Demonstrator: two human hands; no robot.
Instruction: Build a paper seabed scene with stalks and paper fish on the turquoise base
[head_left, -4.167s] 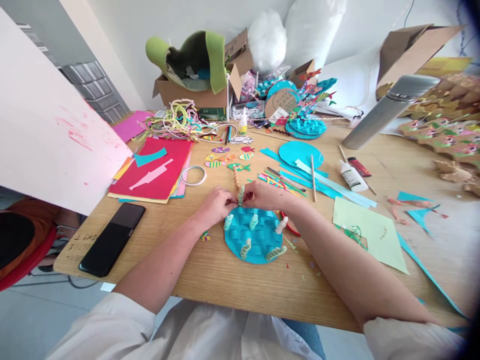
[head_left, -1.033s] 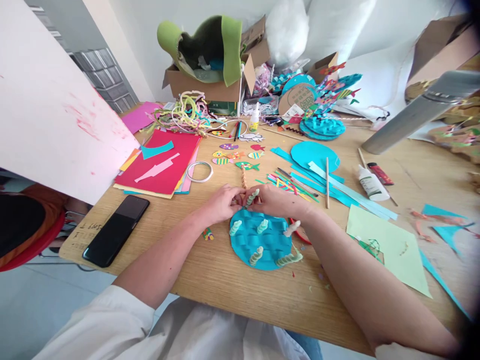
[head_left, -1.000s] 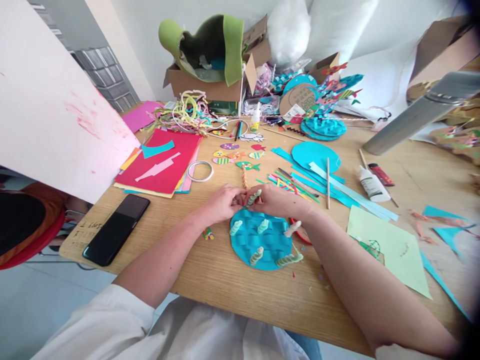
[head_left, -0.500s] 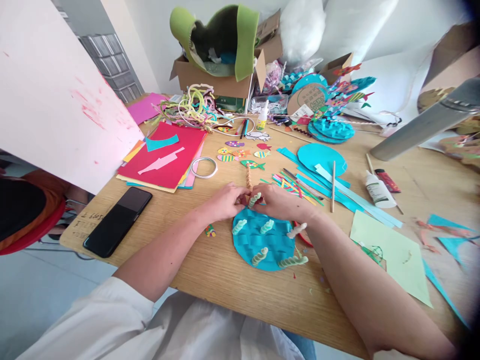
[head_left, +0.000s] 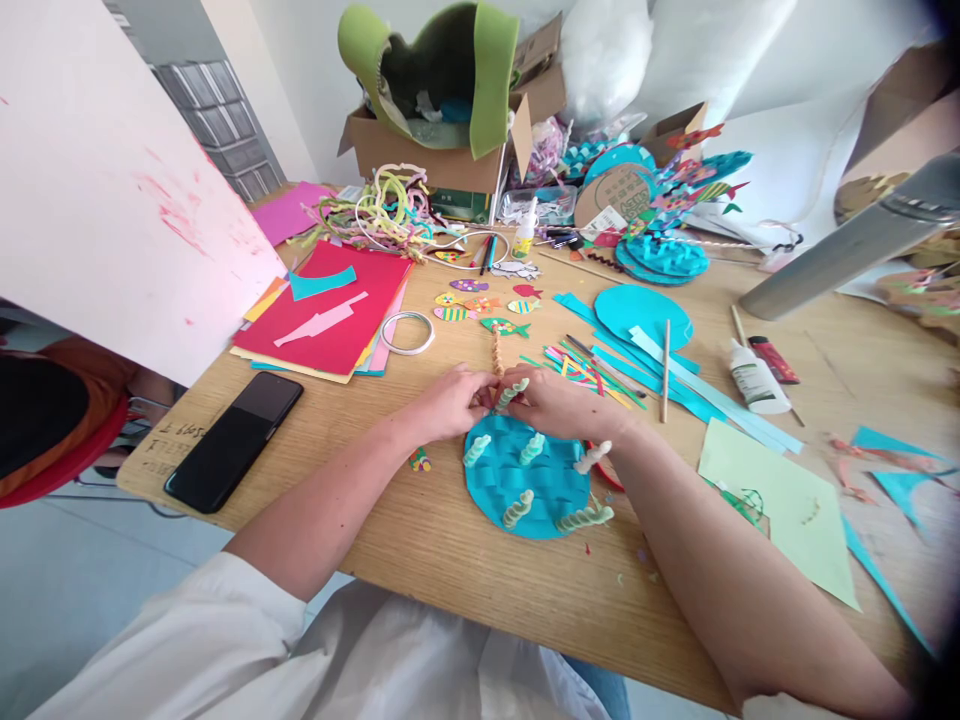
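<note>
Meeting at the far edge of the woven blue disc [head_left: 499, 478], the left hand [head_left: 454, 402] and right hand [head_left: 553, 402] had their fingers curled close beside a twisted pale-green stem [head_left: 512, 395]; whatever they pinched was hidden. The disc lay on the worktop [head_left: 420, 530], nearer the person than the green fish [head_left: 505, 328].

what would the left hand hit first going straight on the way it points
Probably the pale green twist beside its fingertips, then the right hand just beyond, though depth between them is unclear.
</note>
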